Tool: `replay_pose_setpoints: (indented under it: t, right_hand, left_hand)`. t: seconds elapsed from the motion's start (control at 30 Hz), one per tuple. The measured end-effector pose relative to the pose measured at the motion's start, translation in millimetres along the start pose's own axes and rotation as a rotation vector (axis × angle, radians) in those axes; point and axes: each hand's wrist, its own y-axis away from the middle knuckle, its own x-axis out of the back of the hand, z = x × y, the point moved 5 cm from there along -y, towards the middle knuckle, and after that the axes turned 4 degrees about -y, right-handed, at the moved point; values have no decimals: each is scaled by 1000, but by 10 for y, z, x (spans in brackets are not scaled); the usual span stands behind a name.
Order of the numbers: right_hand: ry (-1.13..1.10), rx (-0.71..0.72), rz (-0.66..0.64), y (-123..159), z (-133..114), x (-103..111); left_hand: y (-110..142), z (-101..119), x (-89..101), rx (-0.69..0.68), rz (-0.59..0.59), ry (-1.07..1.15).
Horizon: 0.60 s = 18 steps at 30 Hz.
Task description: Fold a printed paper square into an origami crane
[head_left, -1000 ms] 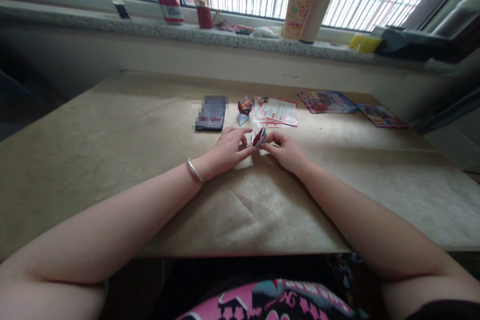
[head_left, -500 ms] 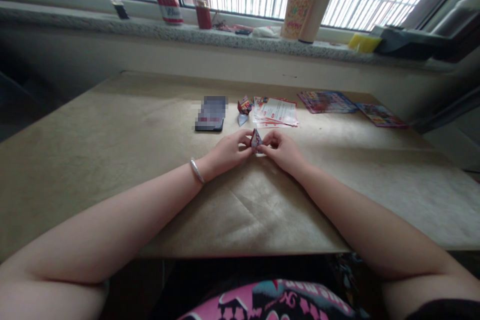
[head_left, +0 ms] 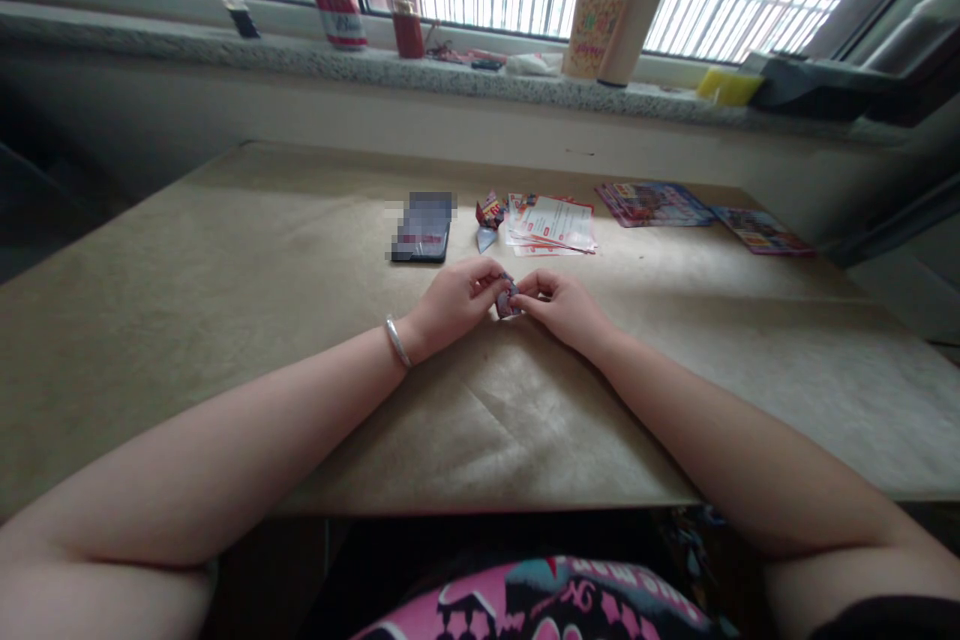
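The person's left hand [head_left: 452, 304] and right hand [head_left: 567, 310] are positioned near the middle of the desk [head_left: 187, 320], with a small folded paper piece [head_left: 507, 299] held between them. The left fingers [head_left: 487, 270] and right fingers [head_left: 534, 282] are clamped on this piece from 2 sides, and its exact shape is mostly hidden by them. A silver bangle [head_left: 397, 341] encircles the left wrist.

Beyond the hands, toward the far edge of the desk, lie a smartphone [head_left: 421, 227] with a pixelated screen, a folded origami figure [head_left: 489, 220], and a stack of printed leaflets [head_left: 551, 223]. 2 glossy booklets [head_left: 652, 205] lie further right, near the far right corner. On the granite window sill [head_left: 225, 55] stand a red-and-white can [head_left: 339, 8], a small red container [head_left: 408, 30], and a patterned cup [head_left: 596, 30]. A yellow sponge [head_left: 727, 87] lies further along the sill.
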Motion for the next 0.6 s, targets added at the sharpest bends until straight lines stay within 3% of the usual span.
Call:
replay_pose_setpoints:
  t: [0.27, 0.5, 0.6]
  right_hand:
    - [128, 17, -56, 12, 8, -16]
    - [252, 97, 26, 21, -92, 48]
    - [291, 106, 60, 23, -126, 67]
  left_hand:
    - [-21, -7, 11, 48, -14, 95]
    - [-11, -65, -92, 64, -165, 232]
    - [-8, -67, -103, 64, -177, 219]
